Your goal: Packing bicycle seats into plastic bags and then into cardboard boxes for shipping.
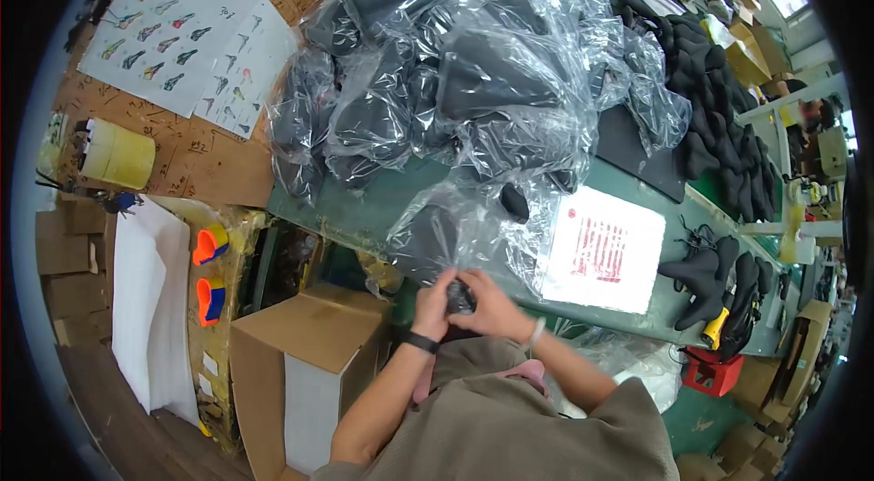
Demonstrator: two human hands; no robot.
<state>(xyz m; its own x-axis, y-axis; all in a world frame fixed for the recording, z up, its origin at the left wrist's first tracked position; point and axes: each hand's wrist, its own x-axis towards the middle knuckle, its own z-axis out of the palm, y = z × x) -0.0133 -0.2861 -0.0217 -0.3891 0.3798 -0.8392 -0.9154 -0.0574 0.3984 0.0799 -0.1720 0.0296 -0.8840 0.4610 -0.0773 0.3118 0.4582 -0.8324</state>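
At the near edge of the green workbench [382, 199], the left hand [435, 303] and right hand [492, 306] are both closed around 1 small dark item [462, 297], pinching it between them just above the person's chest. A clear plastic bag [455, 231] with something dark inside lies just beyond the fingers. Farther back sits a big heap of bagged black saddles [455, 81]. A white printed sheet [603, 249] lies to the right, an open cardboard box [305, 363] below left.
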